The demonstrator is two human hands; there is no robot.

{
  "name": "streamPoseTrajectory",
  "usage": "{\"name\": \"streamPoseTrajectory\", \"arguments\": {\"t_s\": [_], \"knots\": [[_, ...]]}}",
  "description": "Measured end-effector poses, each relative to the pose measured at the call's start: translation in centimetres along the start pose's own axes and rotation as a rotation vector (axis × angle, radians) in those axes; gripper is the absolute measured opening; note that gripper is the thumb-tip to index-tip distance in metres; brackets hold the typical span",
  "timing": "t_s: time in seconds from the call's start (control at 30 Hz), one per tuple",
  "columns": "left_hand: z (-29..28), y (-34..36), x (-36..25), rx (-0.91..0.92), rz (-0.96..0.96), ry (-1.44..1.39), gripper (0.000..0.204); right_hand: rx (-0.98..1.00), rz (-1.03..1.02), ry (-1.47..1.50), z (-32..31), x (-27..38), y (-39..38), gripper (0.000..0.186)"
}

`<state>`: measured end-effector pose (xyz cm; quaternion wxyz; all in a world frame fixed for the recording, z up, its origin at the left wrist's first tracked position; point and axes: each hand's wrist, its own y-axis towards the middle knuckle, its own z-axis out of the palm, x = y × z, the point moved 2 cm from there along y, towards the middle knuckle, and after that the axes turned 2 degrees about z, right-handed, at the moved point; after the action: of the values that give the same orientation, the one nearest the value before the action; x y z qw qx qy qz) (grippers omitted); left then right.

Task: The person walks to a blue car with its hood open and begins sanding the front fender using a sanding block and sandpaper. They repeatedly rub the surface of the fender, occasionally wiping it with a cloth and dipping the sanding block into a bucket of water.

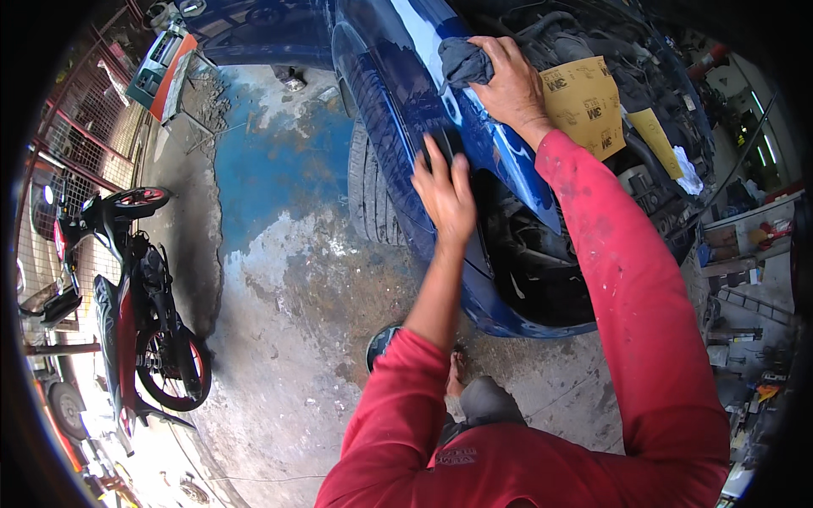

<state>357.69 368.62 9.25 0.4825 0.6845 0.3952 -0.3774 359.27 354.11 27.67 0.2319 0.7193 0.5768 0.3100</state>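
My right hand (511, 91) grips a bunched dark grey rag (466, 63) against the top of a glossy blue car fender (506, 162). Lower on the fender's side, my left hand (445, 196) has its fingers stretched over a dark flat piece (442, 146) pressed to the panel; blur hides what kind it is. Bright streaks, like reflections or water, run along the blue paint. Beside my right wrist, a yellow-brown sheet of sandpaper (583, 106) rests over the engine bay, with a narrower piece of sandpaper (654, 140) next to it.
A tyre (373, 186) shows under the fender. The engine bay (631, 51) lies open on the right. A round container (381, 345) stands on the floor by my foot. A motorcycle (152, 313) is parked at left, and tools (754, 339) crowd the far right.
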Motion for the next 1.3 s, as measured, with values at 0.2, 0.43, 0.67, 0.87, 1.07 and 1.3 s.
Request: {"name": "streamPoseTrajectory", "arguments": {"t_s": [0.2,0.43,0.67,0.87,1.07,1.3], "knots": [[-1.1,-11.6,1.6,0.029,0.026,-0.016,0.073,-0.005,-0.013,-0.008,0.2,-0.2,0.2,0.061],[-0.4,1.5,2.2,-0.054,0.075,0.047,0.076,-0.017,-0.058,-0.051,0.6,-0.5,0.2,0.062],[-2.5,-14.6,1.1,0.08,-0.077,0.021,0.081,0.004,-0.032,-0.073,0.9,-1.1,0.5,0.062],[-3.7,-2.9,0.8,0.027,-0.057,0.019,0.078,-0.05,-0.093,-0.077,0.9,-1.1,0.4,0.052],[-3.4,-16.2,2.7,0.103,-0.354,-0.017,0.084,-0.051,-0.082,-0.056,1.0,-1.0,0.5,0.055],[-3.7,-14.4,0.6,0.079,-0.399,-0.071,0.084,-0.006,-0.024,0.035,0.1,0.2,0.4,0.059]]}}
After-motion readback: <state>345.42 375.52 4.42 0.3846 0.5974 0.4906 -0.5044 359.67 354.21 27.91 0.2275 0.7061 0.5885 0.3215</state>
